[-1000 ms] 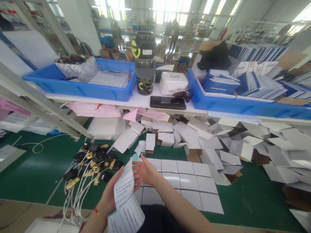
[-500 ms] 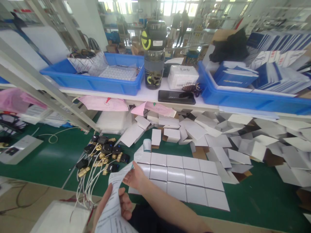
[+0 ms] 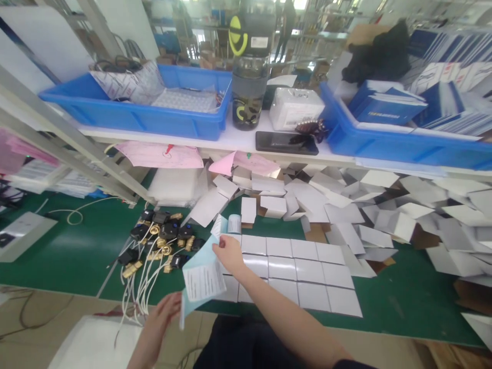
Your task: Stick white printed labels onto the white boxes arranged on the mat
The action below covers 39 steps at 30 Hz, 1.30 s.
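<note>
Paper leaflet [image 3: 202, 279] slants over the near edge of the worktop [image 3: 69, 256], the right hand [image 3: 230, 253] pinching its top. The left hand [image 3: 163, 313] is open just beside its lower end.

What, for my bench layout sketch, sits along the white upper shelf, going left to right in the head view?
left blue bin → camouflage bottle → white box → right blue bin. The black phone lies in front of the bottle and the white box, so it is left out.
</note>
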Each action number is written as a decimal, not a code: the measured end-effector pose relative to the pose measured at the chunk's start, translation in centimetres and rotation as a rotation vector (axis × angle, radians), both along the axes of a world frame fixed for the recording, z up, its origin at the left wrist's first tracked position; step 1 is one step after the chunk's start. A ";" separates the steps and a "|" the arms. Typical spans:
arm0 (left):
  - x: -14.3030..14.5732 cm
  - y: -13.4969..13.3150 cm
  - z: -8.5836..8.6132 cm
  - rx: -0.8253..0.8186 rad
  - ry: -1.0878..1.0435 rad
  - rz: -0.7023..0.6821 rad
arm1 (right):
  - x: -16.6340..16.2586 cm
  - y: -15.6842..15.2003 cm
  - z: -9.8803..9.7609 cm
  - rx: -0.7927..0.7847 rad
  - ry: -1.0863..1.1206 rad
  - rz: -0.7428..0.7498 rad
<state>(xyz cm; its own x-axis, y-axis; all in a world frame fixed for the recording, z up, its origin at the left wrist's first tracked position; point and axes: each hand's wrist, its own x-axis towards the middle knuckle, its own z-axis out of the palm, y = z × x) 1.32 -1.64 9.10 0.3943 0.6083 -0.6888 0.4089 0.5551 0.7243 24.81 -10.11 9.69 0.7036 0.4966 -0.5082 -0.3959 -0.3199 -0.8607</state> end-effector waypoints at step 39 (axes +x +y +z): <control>9.9 -5.5 8.2 -0.196 -0.181 -0.013 | -4.5 -11.3 -3.4 0.396 0.555 0.302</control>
